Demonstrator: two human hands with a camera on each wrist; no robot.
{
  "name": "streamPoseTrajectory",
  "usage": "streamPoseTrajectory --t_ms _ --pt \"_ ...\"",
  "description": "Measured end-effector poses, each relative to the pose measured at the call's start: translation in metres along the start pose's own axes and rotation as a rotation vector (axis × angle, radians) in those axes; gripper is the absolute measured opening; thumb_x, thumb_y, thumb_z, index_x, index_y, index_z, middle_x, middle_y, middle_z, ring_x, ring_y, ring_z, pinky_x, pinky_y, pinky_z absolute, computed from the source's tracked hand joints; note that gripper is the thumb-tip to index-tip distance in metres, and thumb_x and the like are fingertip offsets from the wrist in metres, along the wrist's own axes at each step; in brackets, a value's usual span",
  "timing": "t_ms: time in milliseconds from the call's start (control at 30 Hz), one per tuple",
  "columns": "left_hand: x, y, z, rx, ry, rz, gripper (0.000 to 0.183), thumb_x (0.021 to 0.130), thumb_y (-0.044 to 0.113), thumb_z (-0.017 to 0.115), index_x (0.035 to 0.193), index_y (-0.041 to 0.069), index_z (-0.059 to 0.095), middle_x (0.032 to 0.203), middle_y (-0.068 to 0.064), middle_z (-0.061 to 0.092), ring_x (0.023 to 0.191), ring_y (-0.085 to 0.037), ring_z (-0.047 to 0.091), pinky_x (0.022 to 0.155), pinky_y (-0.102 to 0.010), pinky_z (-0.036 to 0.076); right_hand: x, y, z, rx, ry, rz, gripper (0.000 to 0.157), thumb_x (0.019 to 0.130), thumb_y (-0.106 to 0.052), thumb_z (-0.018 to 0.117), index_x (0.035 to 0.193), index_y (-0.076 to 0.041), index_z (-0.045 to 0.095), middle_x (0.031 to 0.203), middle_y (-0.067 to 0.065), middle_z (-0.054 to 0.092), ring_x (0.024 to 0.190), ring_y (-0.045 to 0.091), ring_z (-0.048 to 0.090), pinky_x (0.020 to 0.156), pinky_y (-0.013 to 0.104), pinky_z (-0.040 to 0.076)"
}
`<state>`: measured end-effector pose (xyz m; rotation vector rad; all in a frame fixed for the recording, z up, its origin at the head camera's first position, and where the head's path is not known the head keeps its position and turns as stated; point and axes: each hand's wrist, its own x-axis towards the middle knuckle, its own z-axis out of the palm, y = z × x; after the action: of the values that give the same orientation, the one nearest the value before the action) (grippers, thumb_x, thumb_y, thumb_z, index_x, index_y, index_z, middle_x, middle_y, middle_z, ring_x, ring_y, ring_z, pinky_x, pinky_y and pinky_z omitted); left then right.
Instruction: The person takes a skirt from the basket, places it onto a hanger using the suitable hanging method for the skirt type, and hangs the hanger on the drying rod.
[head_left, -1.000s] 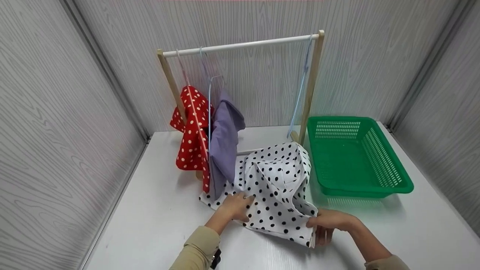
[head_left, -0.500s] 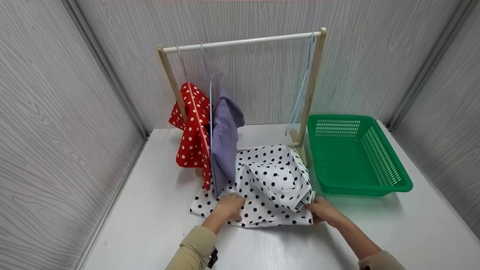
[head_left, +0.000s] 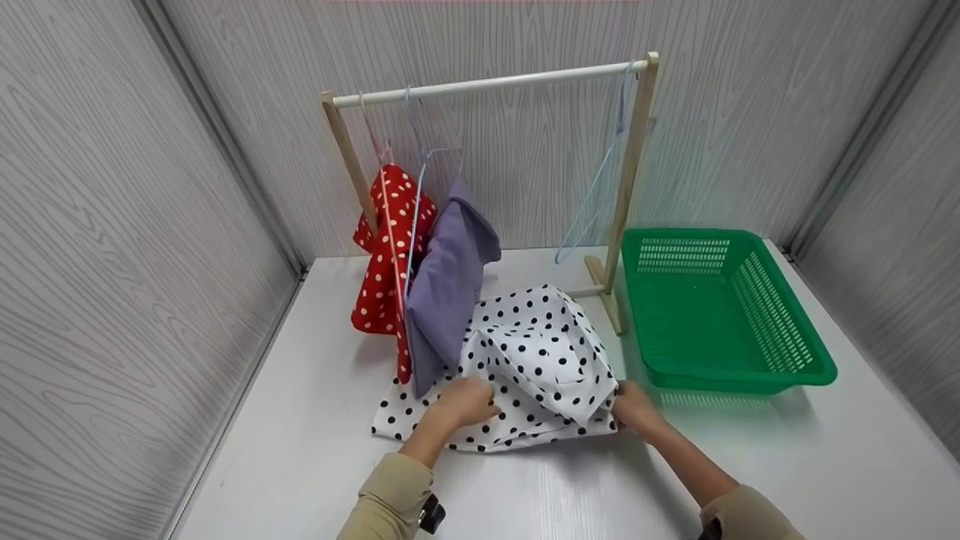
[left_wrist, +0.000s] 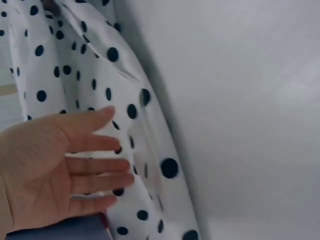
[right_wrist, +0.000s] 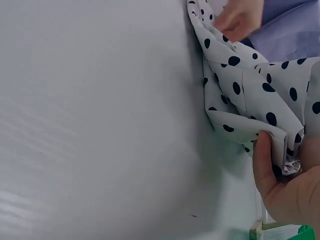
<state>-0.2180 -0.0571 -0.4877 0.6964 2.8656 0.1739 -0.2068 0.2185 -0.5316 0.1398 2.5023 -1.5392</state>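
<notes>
A white cloth with black polka dots (head_left: 540,367) lies rumpled on the table under the rack, its middle raised in a loose fold. Over its near left part is my left hand (head_left: 465,401); in the left wrist view that hand's fingers (left_wrist: 100,165) are straight and spread against the cloth. At the cloth's right edge, my right hand (head_left: 632,405) pinches the folded layers, with the thumb (right_wrist: 262,160) on the outer side in the right wrist view. The other fingers are partly hidden behind the fabric.
Behind stands a small wooden rack (head_left: 634,165) with a white rod (head_left: 517,81). A red dotted garment (head_left: 381,292) and a purple one (head_left: 448,277) hang at its left, a bare blue hanger (head_left: 600,176) at its right. A green basket (head_left: 739,379) sits to the right.
My right hand has moved back and left with the cloth's right edge, drawing the near corner away from me. The cloth's left end spreads farther left. The bare blue hanger has turned on the rod.
</notes>
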Motion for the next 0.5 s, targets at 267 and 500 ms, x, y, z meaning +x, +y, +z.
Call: streamPoseTrajectory --t_ms 267,500 --pt "0.033 0.071 -0.050 0.197 0.330 0.480 0.052 0.082 0.007 0.062 0.131 0.020 0.051 0.128 -0.003 0.052 0.118 -0.018 0.047 0.097 -0.032 0.037 -0.009 -0.003 -0.004 -0.390 0.090 -0.315 0.018 0.084 -0.009 0.057 0.066 -0.009 0.053 0.054 -0.004 0.042 0.050 0.011 0.037 0.047 0.030 0.031" --pt "0.060 0.096 -0.064 0.442 0.134 0.633 0.025 0.081 0.017 0.063 0.103 0.027 0.069 0.135 0.007 0.048 0.132 -0.016 0.032 0.105 -0.038 0.026 -0.010 -0.003 -0.006 -0.512 0.153 -0.455 0.030 0.084 -0.011 0.058 0.059 -0.015 0.042 0.051 -0.009 0.034 0.047 0.008 0.031 0.044 0.027 0.027"
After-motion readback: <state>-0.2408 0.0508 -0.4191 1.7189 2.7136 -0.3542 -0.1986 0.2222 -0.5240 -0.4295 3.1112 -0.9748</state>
